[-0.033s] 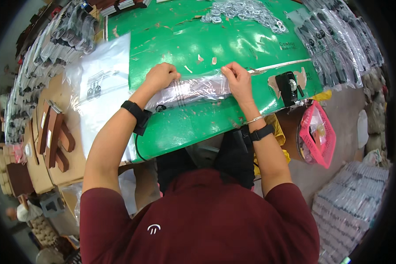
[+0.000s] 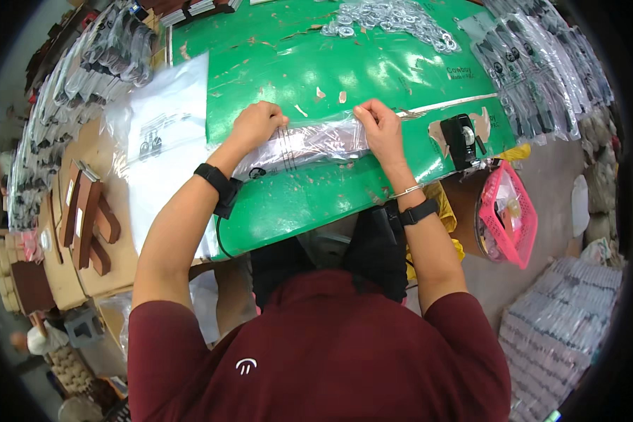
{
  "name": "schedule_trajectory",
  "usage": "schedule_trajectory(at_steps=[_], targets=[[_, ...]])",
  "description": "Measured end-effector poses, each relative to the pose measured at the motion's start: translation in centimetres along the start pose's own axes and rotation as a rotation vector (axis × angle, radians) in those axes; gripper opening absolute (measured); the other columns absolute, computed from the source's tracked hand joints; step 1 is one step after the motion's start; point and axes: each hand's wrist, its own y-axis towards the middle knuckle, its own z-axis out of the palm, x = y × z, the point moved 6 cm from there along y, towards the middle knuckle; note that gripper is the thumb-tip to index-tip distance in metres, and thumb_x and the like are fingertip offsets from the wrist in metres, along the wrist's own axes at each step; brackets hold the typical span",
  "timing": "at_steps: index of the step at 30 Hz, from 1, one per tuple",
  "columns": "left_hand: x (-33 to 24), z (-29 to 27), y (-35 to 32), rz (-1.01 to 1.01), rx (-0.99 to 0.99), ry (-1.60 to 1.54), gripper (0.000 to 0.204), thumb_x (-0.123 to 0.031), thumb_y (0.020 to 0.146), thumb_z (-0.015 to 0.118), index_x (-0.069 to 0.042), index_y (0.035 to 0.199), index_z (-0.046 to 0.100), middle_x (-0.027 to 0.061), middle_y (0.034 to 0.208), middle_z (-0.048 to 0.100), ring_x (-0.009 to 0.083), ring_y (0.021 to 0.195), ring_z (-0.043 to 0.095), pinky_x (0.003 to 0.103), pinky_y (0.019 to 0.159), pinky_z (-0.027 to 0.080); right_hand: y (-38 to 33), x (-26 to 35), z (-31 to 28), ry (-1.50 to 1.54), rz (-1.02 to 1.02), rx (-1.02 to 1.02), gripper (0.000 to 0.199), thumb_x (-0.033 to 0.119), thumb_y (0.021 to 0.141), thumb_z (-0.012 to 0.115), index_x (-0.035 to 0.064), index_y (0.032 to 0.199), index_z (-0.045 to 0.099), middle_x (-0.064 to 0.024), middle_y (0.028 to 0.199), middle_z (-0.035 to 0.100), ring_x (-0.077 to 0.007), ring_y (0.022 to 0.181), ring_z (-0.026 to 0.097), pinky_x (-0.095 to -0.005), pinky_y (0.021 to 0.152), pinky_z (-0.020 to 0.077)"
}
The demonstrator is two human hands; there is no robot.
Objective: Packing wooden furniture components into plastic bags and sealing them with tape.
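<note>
A long clear plastic bag (image 2: 309, 144) with a dark item inside lies across the green table (image 2: 295, 204) in front of me. My left hand (image 2: 257, 125) pinches the bag's upper edge at its left part, fingers curled down on it. My right hand (image 2: 380, 123) grips the same edge at the bag's right end. Both wrists wear black bands, and the right one also carries a thin bracelet.
A stack of flat clear bags (image 2: 165, 126) lies left of my hands. A black tape dispenser (image 2: 464, 133) sits to the right, with a pink basket (image 2: 506, 211) below the table edge. Packed bags (image 2: 534, 63) and small clear packets (image 2: 394, 17) fill the far side. Wooden pieces (image 2: 84, 218) lie at the left.
</note>
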Motion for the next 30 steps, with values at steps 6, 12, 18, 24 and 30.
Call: schedule_trajectory(at_steps=[6, 12, 18, 24, 30], targets=[[-0.1, -1.5, -1.8, 0.082, -0.061, -0.535, 0.031, -0.033, 0.095, 0.065, -0.002, 0.093, 0.072, 0.0056, 0.08, 0.068, 0.0151, 0.074, 0.061, 0.034, 0.069, 0.048, -0.3, 0.0, 0.2, -0.039, 0.018, 0.008, 0.023, 0.024, 0.092, 0.067, 0.0017, 0.085, 0.066, -0.0065, 0.063, 0.059, -0.0126, 0.056, 0.052, -0.0307, 0.054, 0.0406], [-0.3, -3.7, -4.2, 0.067, 0.129, -0.415, 0.024, -0.026, 0.096, 0.066, -0.002, 0.102, 0.068, 0.0001, 0.093, 0.067, 0.0093, 0.088, 0.059, 0.025, 0.081, 0.046, -0.8, 0.8, -0.4, -0.032, -0.009, -0.071, 0.025, 0.026, 0.092, 0.068, 0.0026, 0.086, 0.067, -0.0074, 0.065, 0.063, -0.0173, 0.056, 0.056, -0.0343, 0.055, 0.042], [-0.6, -4.3, -5.4, 0.053, 0.09, -0.674, 0.021, -0.026, 0.096, 0.066, -0.004, 0.098, 0.068, -0.0056, 0.085, 0.061, 0.0047, 0.081, 0.052, 0.022, 0.078, 0.041, -0.1, 0.5, -1.1, 0.04, -0.071, -0.047, 0.026, 0.029, 0.09, 0.071, 0.0041, 0.097, 0.071, -0.0089, 0.083, 0.072, -0.0178, 0.08, 0.07, -0.0308, 0.068, 0.0504], [0.6, -3.7, -5.3, 0.013, 0.087, -0.748, 0.018, -0.025, 0.099, 0.062, -0.008, 0.095, 0.067, -0.0091, 0.08, 0.056, 0.0023, 0.076, 0.046, 0.02, 0.071, 0.036, 1.5, 9.1, 1.7, -0.24, -0.265, 0.286, 0.041, 0.036, 0.084, 0.076, 0.0101, 0.113, 0.066, -0.0091, 0.097, 0.074, -0.0252, 0.092, 0.07, -0.0357, 0.076, 0.051], [-0.3, -3.4, -5.5, 0.111, -0.04, -0.766, 0.014, -0.02, 0.1, 0.06, -0.007, 0.102, 0.066, -0.0061, 0.078, 0.056, 0.0035, 0.077, 0.049, 0.022, 0.072, 0.038, 4.4, 7.0, 2.6, -0.202, -0.064, 0.548, 0.023, 0.024, 0.088, 0.073, 0.0062, 0.1, 0.066, -0.0018, 0.069, 0.064, -0.0145, 0.065, 0.061, -0.0291, 0.061, 0.0453]])
